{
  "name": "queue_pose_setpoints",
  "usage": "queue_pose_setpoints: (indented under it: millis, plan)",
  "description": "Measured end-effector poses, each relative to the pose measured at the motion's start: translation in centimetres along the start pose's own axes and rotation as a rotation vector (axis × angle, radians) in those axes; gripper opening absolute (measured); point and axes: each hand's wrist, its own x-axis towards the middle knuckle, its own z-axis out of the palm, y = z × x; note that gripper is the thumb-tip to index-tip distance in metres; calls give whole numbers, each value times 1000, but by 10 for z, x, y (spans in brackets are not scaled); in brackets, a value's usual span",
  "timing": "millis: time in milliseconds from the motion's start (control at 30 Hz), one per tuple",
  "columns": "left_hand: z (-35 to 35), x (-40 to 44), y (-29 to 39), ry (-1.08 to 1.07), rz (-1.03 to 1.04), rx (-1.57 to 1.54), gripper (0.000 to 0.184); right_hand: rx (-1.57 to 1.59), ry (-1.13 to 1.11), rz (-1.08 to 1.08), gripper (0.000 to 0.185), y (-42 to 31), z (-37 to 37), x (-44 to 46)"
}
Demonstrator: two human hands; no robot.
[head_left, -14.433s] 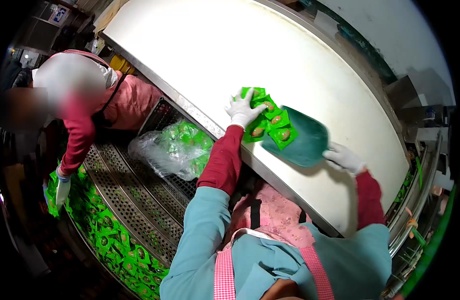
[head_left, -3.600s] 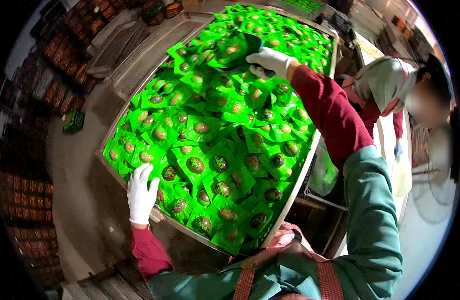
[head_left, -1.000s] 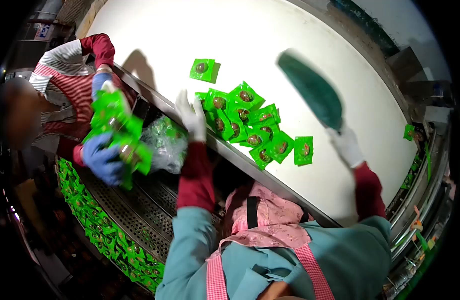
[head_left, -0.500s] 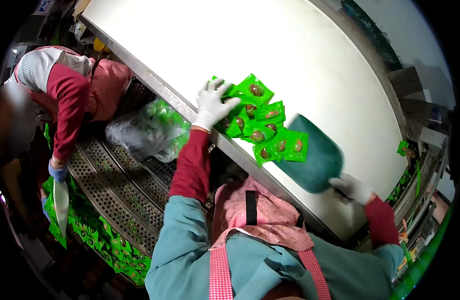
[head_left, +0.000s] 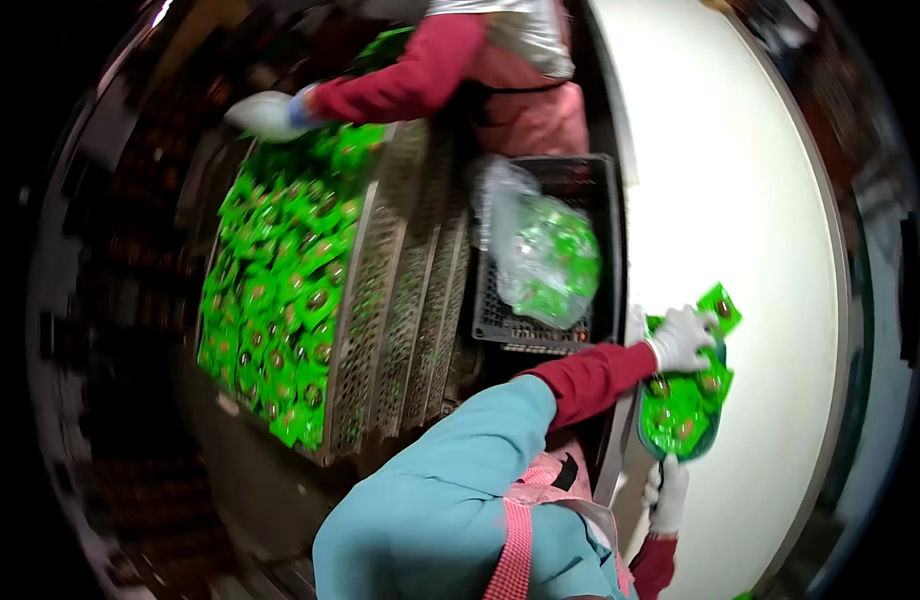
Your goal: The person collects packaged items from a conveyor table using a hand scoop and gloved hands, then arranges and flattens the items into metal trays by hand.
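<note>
My left hand (head_left: 683,340), white-gloved with its fingers spread, lies on green packets at the top of the scoop. The handle of the dark green scoop (head_left: 718,436) is gripped in my right hand (head_left: 666,494), near the table's left edge. Several green packets (head_left: 680,408) with round brown items inside fill the scoop. One more packet (head_left: 719,308) sits just past my left fingertips.
The white table (head_left: 750,200) runs along the right. Left of it stands a black crate (head_left: 604,190) holding a plastic bag (head_left: 550,255) of green packets. Beyond are perforated metal trays (head_left: 405,290) and a heap of packets (head_left: 275,310). A co-worker's arm (head_left: 400,80) reaches over the heap.
The view has swung left. The packets that lay beside the scoop are now in it, under my left hand. The scoop has come nearer to the table's edge. The co-worker still reaches to the heap.
</note>
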Motion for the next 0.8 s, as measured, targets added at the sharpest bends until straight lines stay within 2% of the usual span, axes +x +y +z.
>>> queue_pose_setpoints:
  millis: [33, 233, 400, 433, 500, 567, 667, 800]
  plan:
    - [-14, -3, 7, -26, -1, -2, 36, 9, 11, -33, 39, -5, 5, -11]
    - [-91, -45, 13, 270, 45, -23, 40, -147, -37, -234, 40, -28, 46, -58]
    - [-179, -97, -21, 531, -46, 93, 43, -306, -90, -310, 29, -74, 113, -77]
    - [-193, -112, -35, 650, -63, 178, 43, -358, -114, -322, 28, -86, 130, -77]
    - [-236, -154, -53, 685, -215, 162, 43, -485, -234, -359, 30, -106, 165, -80]
    - [-262, -202, -80, 889, -210, 196, 41, -623, -382, -453, 32, -121, 210, -90]
    - [-304, -289, -115, 1052, -318, 304, 35, -771, -579, -394, 32, -139, 281, -87]
    - [-345, -402, -160, 1087, -636, 437, 35, -970, -848, -401, 28, -155, 399, -89]
